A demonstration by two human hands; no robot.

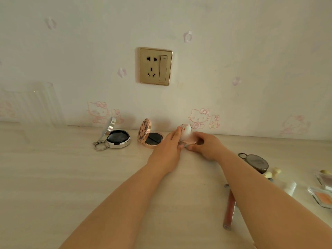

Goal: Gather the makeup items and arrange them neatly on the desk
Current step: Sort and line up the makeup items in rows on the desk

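Two open compacts stand along the wall: a silver one [116,138] with a key ring, and a rose-gold one [150,136] with a patterned lid. To their right, both hands work on a third, pink compact [188,139] whose white patterned lid [186,129] is raised. My left hand [169,142] touches the lid's edge with straight fingers. My right hand [204,144] curls round the compact's base. A reddish lip gloss tube [230,207] lies partly under my right forearm.
A dark round compact [256,162] with a loop, a white tube [291,188], small cream pieces [273,173] and two clear blush cases [321,195] lie at the right. A ribbed clear glass [43,103] stands far left. A wall socket [155,66] sits above the desk [71,177].
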